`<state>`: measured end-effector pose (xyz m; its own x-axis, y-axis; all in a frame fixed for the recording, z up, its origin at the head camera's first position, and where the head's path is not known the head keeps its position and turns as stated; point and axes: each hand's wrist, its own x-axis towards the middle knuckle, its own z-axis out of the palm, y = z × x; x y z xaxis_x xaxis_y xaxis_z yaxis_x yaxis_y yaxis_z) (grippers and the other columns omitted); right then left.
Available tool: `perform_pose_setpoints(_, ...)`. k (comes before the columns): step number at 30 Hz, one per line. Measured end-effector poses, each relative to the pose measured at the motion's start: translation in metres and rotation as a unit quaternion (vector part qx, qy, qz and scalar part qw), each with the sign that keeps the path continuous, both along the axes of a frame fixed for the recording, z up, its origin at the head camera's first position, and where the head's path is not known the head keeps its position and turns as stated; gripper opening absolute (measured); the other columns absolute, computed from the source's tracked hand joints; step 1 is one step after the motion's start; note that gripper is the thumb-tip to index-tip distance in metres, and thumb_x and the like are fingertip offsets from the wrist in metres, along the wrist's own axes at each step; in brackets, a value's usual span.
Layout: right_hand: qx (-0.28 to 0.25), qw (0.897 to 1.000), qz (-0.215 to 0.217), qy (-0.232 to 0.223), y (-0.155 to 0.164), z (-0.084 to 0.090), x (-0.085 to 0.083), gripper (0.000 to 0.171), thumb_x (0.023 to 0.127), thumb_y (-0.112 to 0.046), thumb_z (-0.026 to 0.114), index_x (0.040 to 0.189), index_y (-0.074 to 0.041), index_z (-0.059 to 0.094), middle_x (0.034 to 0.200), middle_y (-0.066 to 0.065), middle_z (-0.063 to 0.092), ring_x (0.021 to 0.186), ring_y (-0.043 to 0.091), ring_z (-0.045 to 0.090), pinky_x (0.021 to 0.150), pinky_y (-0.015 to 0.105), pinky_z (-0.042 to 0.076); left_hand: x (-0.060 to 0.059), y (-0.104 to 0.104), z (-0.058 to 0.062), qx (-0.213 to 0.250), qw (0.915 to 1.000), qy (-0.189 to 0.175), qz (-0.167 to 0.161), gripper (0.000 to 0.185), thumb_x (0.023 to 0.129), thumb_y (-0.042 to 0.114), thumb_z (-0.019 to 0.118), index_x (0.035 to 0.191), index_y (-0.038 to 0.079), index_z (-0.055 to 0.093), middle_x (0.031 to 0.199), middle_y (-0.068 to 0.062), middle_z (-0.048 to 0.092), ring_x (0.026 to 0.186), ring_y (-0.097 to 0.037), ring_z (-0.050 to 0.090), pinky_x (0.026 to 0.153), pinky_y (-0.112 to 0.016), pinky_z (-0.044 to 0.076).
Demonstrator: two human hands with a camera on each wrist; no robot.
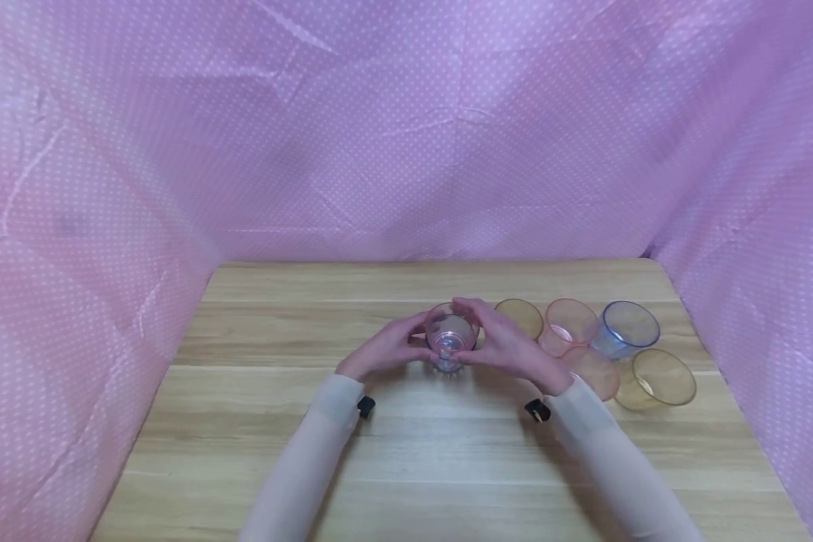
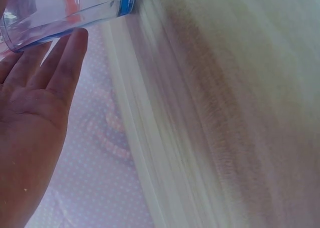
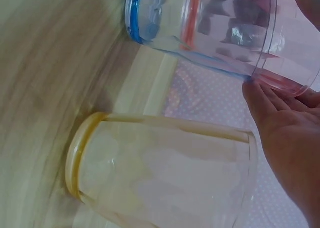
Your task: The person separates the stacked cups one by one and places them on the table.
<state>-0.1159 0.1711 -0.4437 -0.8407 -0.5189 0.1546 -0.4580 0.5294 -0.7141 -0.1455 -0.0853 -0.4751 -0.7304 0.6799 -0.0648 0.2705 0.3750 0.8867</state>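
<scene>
Both hands are cupping the cup stack (image 1: 451,339) at table (image 1: 244,421) centre: left hand (image 1: 386,350) at nine o'clock, right hand (image 1: 508,346) at three, fingers curving round it. Two cups seem nested, maybe more. Five loose cups (image 1: 623,346) are waiting at three o'clock.

A pale, light-grained wooden table (image 1: 447,452). Pink cloth (image 1: 406,135) with small white dots hangs around it. See-through cups: one stacked pair (image 1: 451,340), pink inside blue; three amber (image 1: 520,316) (image 1: 653,378) (image 1: 598,370), one pink (image 1: 567,325), one blue (image 1: 625,329). Cream sleeves (image 1: 312,459).
</scene>
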Motion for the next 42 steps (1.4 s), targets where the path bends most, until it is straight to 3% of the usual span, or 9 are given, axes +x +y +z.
perform_pose_setpoints(7,-0.011,0.999,0.009,0.050,-0.0014,-0.0041,0.0014,0.094,0.076,-0.016,0.094,0.150,0.005,0.041,0.142,0.022,0.059,0.123,0.038,0.062,0.106,0.054,0.052,0.0001,0.0017,-0.0019,-0.007,0.9999,-0.008,0.007,0.080,0.092,0.021,0.080,0.161,0.022,0.039,0.146,-0.006,0.059,0.128,-0.019,0.061,0.109,-0.033,0.051)
perform_pose_setpoints(14,-0.018,0.999,0.002,0.030,-0.0024,-0.0067,0.0020,0.095,0.078,-0.020,0.093,0.152,0.005,0.038,0.144,0.022,0.058,0.122,0.037,0.062,0.105,0.053,0.053,0.0000,-0.0014,-0.0049,-0.012,0.9998,0.016,0.006,0.079,0.092,0.026,0.080,0.160,0.026,0.040,0.146,-0.004,0.059,0.132,-0.020,0.058,0.113,-0.037,0.047)
perform_pose_setpoints(19,-0.023,0.999,-0.004,0.022,-0.0037,-0.0070,0.0030,0.095,0.081,-0.024,0.091,0.154,0.004,0.037,0.145,0.021,0.057,0.120,0.036,0.063,0.103,0.054,0.053,0.0026,-0.0027,-0.0031,-0.013,0.9998,0.009,0.015,0.080,0.092,0.026,0.080,0.160,0.031,0.040,0.152,-0.002,0.055,0.138,-0.023,0.053,0.116,-0.038,0.045)
perform_pose_setpoints(27,-0.042,0.998,0.004,0.036,-0.0070,-0.0100,0.0059,0.091,0.081,-0.015,0.090,0.153,0.004,0.037,0.146,0.021,0.056,0.128,0.038,0.057,0.109,0.055,0.049,0.0057,-0.0030,-0.0004,-0.009,0.9996,0.010,0.023,0.080,0.092,0.026,0.080,0.161,0.025,0.040,0.154,-0.001,0.053,0.138,-0.023,0.053,0.116,-0.038,0.045)
perform_pose_setpoints(42,-0.045,0.998,-0.001,0.033,-0.0085,-0.0102,0.0064,0.092,0.082,-0.018,0.090,0.154,0.005,0.036,0.148,0.023,0.053,0.136,0.039,0.052,0.115,0.054,0.044,0.0064,-0.0017,0.0004,-0.007,0.9994,0.000,0.034,0.080,0.090,0.027,0.082,0.159,0.025,0.042,0.155,-0.002,0.052,0.139,-0.025,0.052,0.118,-0.041,0.043)
